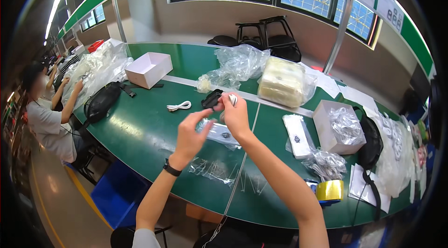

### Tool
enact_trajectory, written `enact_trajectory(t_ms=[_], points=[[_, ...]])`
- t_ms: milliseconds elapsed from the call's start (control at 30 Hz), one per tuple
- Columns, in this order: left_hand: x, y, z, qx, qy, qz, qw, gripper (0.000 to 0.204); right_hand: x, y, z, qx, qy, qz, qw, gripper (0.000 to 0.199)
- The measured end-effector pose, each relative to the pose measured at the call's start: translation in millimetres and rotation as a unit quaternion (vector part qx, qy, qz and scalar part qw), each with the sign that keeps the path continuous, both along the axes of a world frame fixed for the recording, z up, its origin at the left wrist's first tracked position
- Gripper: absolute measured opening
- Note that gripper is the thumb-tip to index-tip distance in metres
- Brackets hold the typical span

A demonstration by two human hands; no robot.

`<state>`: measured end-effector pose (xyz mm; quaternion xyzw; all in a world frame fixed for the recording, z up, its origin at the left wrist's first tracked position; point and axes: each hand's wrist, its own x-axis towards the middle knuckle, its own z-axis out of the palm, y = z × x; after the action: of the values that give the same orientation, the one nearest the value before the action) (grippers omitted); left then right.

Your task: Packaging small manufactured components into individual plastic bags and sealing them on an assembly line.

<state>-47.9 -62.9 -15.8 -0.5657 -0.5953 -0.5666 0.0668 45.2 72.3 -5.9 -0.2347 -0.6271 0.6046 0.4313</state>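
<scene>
My right hand (234,115) is closed around a coiled white cable (233,100) over the middle of the green table. Just left of and below it, my left hand (190,137), with a black band on the wrist, has its fingers apart and holds nothing; its fingertips are somewhat blurred. Beyond the hands lies a small black item (212,99), partly covered by my right fingers, too unclear to name. Another coiled white cable (179,106) rests on the table to its left. Under my hands lies a flat white packet in clear plastic (219,132).
An open white box (149,69) stands far left beside a black waist bag (103,102). A wrapped yellowish bundle (281,82) sits at the back. On the right are a box of bagged cables (345,126) and a yellow tape roll (329,191). A person (49,112) sits at left.
</scene>
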Motion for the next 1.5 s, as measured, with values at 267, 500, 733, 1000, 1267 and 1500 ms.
enact_trajectory(t_ms=[267,500,733,1000,1267,1500], points=[[-39.3,-2.2,-59.5,-0.183,0.137,0.006,0.974,0.026,32.2,1.1,-53.0,0.377,-0.438,-0.026,0.816,0.041],[-35.3,-0.5,-63.8,-0.166,0.128,0.03,0.977,0.033,36.0,-0.6,-62.6,0.324,-0.416,-0.086,0.845,0.033],[-31.2,-2.5,-63.8,-0.189,0.155,0.052,0.968,0.036,36.0,-25.4,-69.0,0.377,-0.409,-0.091,0.826,0.032],[-29.7,-5.2,-61.8,-0.209,0.154,0.063,0.964,0.045,31.3,-21.5,-68.1,0.426,-0.426,-0.07,0.795,0.015],[-29.8,-3.5,-66.6,-0.191,0.155,0.065,0.967,0.047,29.7,-11.6,-32.5,0.357,-0.418,-0.068,0.832,0.021],[-39.4,5.0,-73.2,-0.174,0.015,0.053,0.983,0.041,20.4,-4.5,-15.3,0.312,-0.451,-0.032,0.835,0.027]])
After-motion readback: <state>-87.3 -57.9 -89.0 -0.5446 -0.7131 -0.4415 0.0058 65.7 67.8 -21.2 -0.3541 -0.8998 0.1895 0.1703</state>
